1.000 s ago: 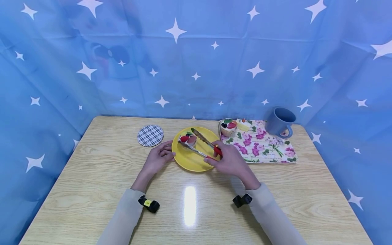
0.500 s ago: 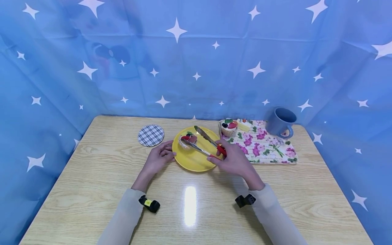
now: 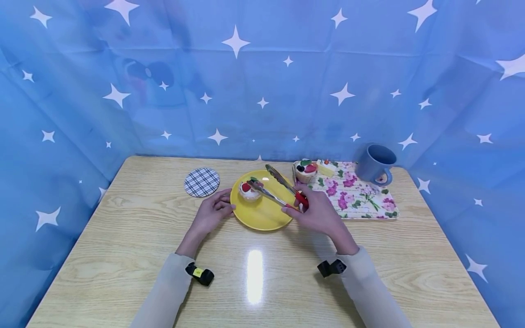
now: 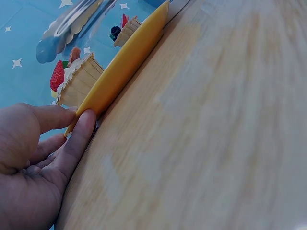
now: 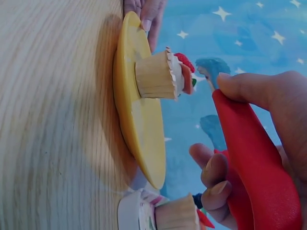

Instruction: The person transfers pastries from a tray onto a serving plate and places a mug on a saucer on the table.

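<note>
My left hand (image 3: 213, 212) pinches the near-left rim of a yellow plate (image 3: 266, 218); the left wrist view shows thumb and finger on either side of the rim (image 4: 115, 79). On the plate's left part stands a cupcake (image 3: 249, 193) topped with cream, a strawberry and other fruit. My right hand (image 3: 317, 209) grips metal tongs by their red handles (image 5: 254, 163). The arms of the tongs (image 3: 280, 176) are spread apart above the plate. In the right wrist view, the tongs' tips stand clear of the cupcake (image 5: 156, 76).
Right of the plate lies a flower-print tray (image 3: 348, 196). It bears a second fruit-topped cupcake (image 3: 305, 172), a small cake slice (image 3: 325, 168) and a blue mug (image 3: 375, 163). A checked round coaster (image 3: 202, 181) lies at the left on the wooden table (image 3: 135, 237).
My right hand has drawn the tongs back to the right, off the cupcake, which now stands free on the plate. My left hand has stayed at the rim.
</note>
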`<state>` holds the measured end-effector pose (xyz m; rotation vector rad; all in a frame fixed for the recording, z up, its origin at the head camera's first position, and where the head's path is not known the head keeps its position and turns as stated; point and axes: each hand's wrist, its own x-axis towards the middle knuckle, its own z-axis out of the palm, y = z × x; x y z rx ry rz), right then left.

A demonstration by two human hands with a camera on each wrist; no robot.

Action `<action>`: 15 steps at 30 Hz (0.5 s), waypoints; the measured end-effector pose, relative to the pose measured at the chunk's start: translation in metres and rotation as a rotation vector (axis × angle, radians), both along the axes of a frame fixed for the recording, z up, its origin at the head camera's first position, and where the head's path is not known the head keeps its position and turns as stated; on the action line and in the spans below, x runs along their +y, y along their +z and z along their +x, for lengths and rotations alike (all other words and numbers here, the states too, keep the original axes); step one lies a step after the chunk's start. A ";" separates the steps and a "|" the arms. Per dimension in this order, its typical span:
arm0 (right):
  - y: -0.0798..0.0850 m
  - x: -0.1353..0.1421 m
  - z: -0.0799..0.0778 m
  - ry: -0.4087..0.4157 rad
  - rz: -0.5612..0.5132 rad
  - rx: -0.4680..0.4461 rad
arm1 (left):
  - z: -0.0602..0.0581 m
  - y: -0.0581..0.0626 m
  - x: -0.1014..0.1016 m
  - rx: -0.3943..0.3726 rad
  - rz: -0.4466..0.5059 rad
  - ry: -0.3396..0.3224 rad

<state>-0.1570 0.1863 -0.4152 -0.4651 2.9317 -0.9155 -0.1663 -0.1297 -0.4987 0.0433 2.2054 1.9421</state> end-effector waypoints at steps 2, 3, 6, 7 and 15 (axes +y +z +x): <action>0.001 0.002 0.000 -0.011 0.000 -0.006 | 0.000 0.000 0.000 -0.004 0.001 0.001; 0.001 0.002 0.000 -0.017 0.001 -0.009 | 0.000 0.000 0.000 -0.006 0.000 0.001; 0.003 0.005 -0.001 -0.027 0.003 -0.011 | 0.000 0.000 0.000 -0.008 0.001 0.001; 0.003 0.006 -0.001 -0.032 0.004 -0.008 | -0.001 0.000 0.000 -0.009 0.001 0.001; 0.006 0.015 -0.004 -0.043 -0.018 0.013 | 0.000 -0.001 0.000 -0.004 0.004 -0.002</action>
